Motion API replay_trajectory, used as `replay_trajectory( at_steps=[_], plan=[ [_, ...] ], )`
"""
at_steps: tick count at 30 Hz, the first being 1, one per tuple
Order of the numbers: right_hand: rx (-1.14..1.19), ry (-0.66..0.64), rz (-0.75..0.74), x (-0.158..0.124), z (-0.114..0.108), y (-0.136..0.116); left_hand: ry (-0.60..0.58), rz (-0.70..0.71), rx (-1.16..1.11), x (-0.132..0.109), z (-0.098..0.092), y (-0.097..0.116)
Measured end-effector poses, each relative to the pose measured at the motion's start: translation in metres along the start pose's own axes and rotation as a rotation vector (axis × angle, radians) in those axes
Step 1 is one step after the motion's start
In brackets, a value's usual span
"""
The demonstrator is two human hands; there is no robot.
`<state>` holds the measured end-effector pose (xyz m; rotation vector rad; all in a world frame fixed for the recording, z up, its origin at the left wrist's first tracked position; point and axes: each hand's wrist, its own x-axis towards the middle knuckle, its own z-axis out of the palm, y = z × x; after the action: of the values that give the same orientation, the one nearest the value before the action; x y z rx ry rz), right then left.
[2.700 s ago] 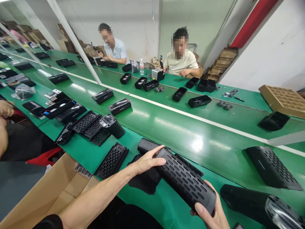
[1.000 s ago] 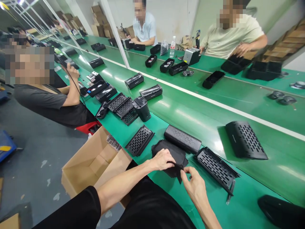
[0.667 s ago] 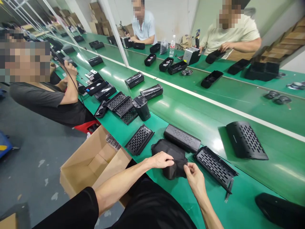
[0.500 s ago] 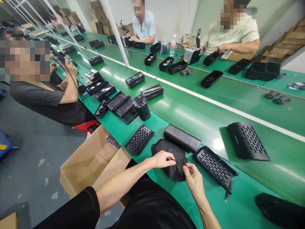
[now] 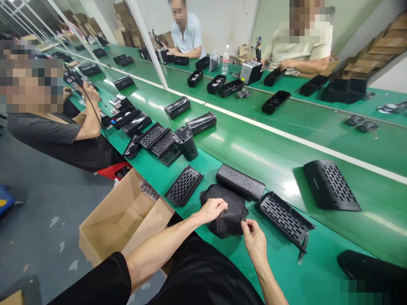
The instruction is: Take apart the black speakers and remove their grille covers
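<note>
A stack of thin black cloth-like sheets (image 5: 233,201) with ragged edges lies on the green bench in front of me. My right hand (image 5: 255,238) pinches the near right edge of the top sheet between thumb and fingers. Above the stack's left part is my left hand (image 5: 212,210), its thumb and fingers closed together; what they hold, if anything, is hard to make out. Just behind the sheets lies a long black speaker-like housing (image 5: 240,182) with slots. Slotted black grille panels rest on either side, one on the left (image 5: 184,185) and one on the right (image 5: 284,220).
Tweezers (image 5: 303,250) lie by the right panel. A green conveyor belt (image 5: 254,148) runs beyond, carrying a slotted black cover (image 5: 330,185) and black housings. An open cardboard box (image 5: 104,228) stands below left. One person sits at left, two more across the belt.
My hands have shifted slightly left and apart, and the top sheet's near edge now lies further left with my right fingers on it. The view has moved a little.
</note>
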<state>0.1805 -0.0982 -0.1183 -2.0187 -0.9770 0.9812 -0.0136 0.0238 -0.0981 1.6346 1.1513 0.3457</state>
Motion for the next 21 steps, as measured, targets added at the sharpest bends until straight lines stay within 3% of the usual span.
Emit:
replay_trajectory(
  at_steps=[9,14,16,21],
  plan=[
    [-0.013,0.125,-0.118,-0.005,-0.004,-0.011,0.173,-0.054,0.075,-0.007,0.002,0.003],
    [0.095,0.097,-0.014,-0.013,-0.016,-0.026,0.277,-0.134,0.215,-0.023,-0.012,0.000],
    [0.199,0.016,0.056,-0.016,-0.024,-0.034,0.207,-0.195,0.267,-0.046,-0.025,-0.007],
    [0.593,-0.188,0.217,-0.020,-0.042,-0.052,-0.172,-0.399,0.383,-0.122,-0.073,-0.031]
  ],
)
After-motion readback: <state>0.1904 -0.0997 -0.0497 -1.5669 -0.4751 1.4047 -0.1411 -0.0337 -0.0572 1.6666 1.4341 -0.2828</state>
